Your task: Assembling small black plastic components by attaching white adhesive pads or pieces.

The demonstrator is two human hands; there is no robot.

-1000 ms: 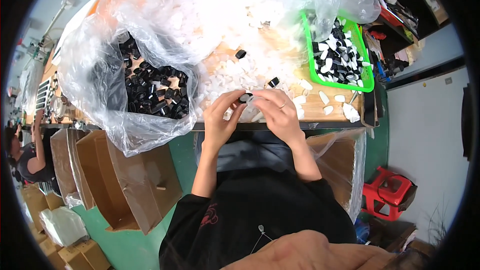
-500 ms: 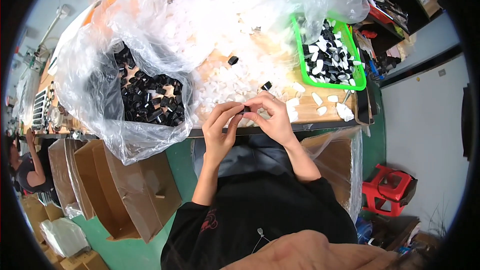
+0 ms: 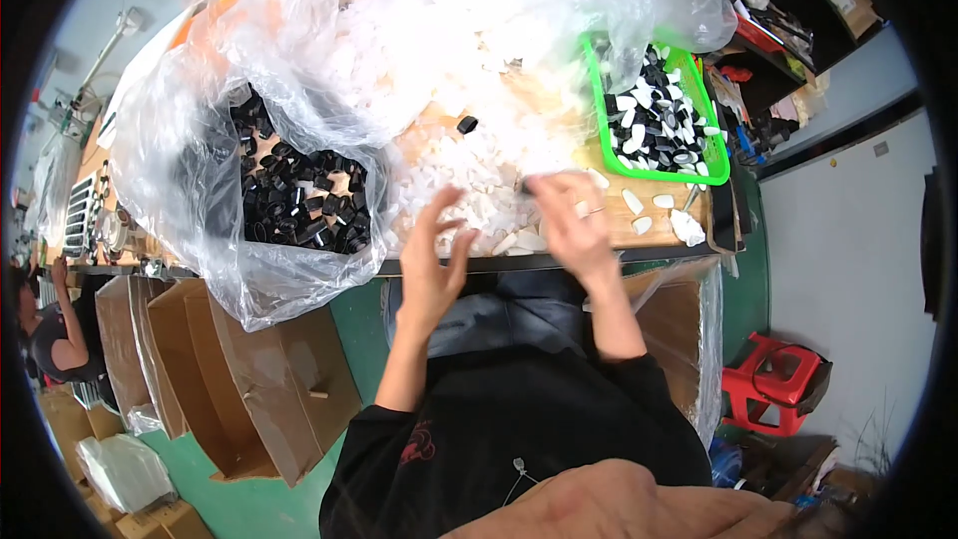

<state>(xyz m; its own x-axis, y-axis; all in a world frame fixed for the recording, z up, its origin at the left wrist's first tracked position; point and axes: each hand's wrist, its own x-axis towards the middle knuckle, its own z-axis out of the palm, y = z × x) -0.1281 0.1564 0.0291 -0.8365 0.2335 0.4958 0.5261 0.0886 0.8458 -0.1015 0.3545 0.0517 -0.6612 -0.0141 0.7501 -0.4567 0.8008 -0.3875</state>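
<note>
My left hand (image 3: 431, 265) hovers over the front edge of the table with its fingers curved and apart, nothing seen between them. To its right, my right hand (image 3: 577, 230), smeared by motion, has its fingertips closed at a small black plastic piece (image 3: 524, 187). Beneath and beyond both hands lies a spread of translucent white plastic pieces (image 3: 464, 175). Another black piece (image 3: 467, 125) sits farther back on that spread.
Many black pieces (image 3: 299, 195) fill an open clear plastic bag (image 3: 215, 240) at left. A green basket (image 3: 720, 175) at right holds black and white pieces. Loose white pieces (image 3: 633, 202) lie before it. Cardboard boxes (image 3: 284, 389) and a red stool (image 3: 773, 379) stand below.
My hands have parted from their pinch together at the table edge. The right one moved right and away from me, to where a black piece lay; the left one's fingers have spread.
</note>
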